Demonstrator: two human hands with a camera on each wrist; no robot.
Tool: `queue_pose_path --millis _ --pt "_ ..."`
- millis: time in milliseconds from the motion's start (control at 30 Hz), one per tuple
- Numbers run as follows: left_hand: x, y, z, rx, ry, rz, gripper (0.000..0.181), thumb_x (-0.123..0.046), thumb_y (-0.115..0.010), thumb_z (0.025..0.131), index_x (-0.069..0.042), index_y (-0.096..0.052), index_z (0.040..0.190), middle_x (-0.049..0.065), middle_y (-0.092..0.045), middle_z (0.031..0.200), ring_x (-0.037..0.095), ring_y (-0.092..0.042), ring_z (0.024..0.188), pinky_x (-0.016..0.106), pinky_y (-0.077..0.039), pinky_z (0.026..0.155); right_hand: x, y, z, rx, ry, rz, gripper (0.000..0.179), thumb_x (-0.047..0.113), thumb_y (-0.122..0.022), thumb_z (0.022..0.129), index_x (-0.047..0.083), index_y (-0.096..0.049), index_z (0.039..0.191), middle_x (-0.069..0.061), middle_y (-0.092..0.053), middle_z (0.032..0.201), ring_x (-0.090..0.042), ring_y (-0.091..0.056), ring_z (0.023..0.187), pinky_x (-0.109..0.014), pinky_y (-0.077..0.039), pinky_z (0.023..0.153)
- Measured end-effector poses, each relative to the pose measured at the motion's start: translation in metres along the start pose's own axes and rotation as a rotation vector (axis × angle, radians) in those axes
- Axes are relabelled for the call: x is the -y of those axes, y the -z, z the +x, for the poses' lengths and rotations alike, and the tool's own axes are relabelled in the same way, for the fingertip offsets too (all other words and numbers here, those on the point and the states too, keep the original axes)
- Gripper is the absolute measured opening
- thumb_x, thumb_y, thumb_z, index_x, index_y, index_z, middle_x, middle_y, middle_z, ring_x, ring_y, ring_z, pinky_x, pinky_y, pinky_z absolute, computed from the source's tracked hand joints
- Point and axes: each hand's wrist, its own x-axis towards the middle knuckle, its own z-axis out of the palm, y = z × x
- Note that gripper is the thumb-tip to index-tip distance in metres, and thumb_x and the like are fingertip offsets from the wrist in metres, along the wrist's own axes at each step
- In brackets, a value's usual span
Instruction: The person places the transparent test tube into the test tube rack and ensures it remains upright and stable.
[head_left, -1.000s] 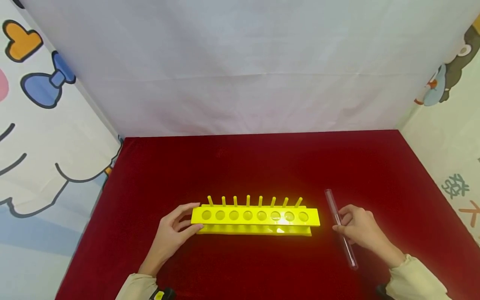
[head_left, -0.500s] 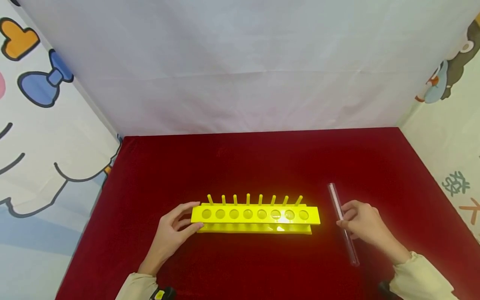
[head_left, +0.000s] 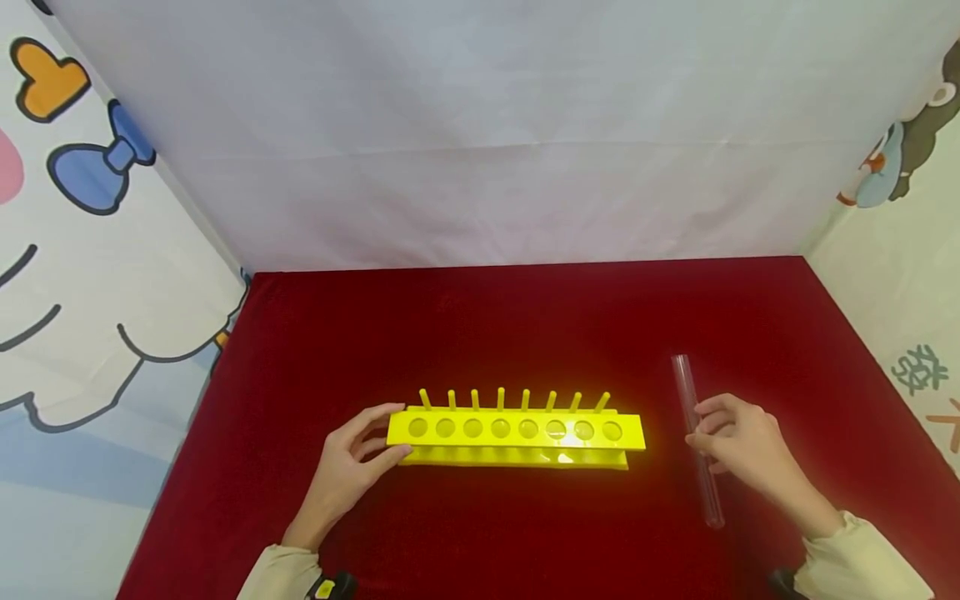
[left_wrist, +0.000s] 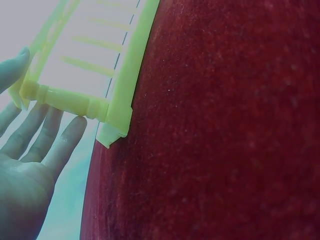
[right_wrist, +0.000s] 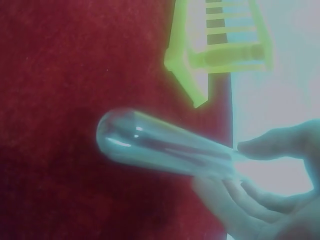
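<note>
A bright yellow test tube rack (head_left: 514, 442) stands on the red cloth, with a row of round holes along its top and pegs behind. My left hand (head_left: 341, 471) holds its left end, thumb at the front of the top plate and fingers behind; the left wrist view shows the fingertips by the end post of the rack (left_wrist: 132, 65). To the right of the rack, my right hand (head_left: 742, 442) pinches a clear test tube (head_left: 686, 387) around its middle. In the right wrist view the rounded closed end of the test tube (right_wrist: 145, 142) points away from the fingers.
Red cloth (head_left: 525, 333) covers the table. A plain white curtain (head_left: 510, 200) hangs behind it, and printed panels with cartoon drawings flank both sides. The rack's right end (right_wrist: 185, 60) is near the tube in the right wrist view.
My right hand has moved a little right and away from me, with the test tube turning more upright in the head view. The left hand and rack stay together in place.
</note>
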Motion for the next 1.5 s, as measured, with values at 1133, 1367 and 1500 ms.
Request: queue_pose_path --millis 1133,1367,1500 --pt "0.003 0.000 -0.001 -0.008 -0.016 0.001 0.052 -0.006 -0.073 0.082 -0.002 -0.053 0.130 0.009 -0.056 0.124 0.017 -0.057 0.104 0.027 -0.053 0.081 0.020 0.009 -0.021 -0.096 0.212 0.034 0.032 0.006 -0.073 0.082 0.002 -0.058 0.109 -0.010 -0.062 0.092 -0.009 -0.063 0.069 -0.027 -0.056 0.056" --pt "0.002 0.000 -0.002 -0.016 -0.013 -0.006 0.052 -0.008 -0.074 0.082 -0.002 -0.053 0.130 0.010 -0.057 0.122 0.016 -0.058 0.102 0.028 -0.054 0.081 0.024 0.009 -0.022 -0.113 0.242 0.043 0.030 0.008 -0.074 0.081 0.004 -0.058 0.107 -0.010 -0.063 0.091 -0.010 -0.064 0.071 -0.027 -0.056 0.058" --pt "0.001 0.000 -0.002 -0.014 -0.023 -0.009 0.052 -0.006 -0.073 0.082 -0.002 -0.053 0.130 0.012 -0.057 0.123 0.017 -0.058 0.102 0.028 -0.054 0.080 0.026 0.008 -0.023 -0.127 0.259 0.042 0.031 0.008 -0.075 0.081 0.006 -0.058 0.107 -0.008 -0.063 0.091 -0.009 -0.064 0.072 -0.026 -0.056 0.058"
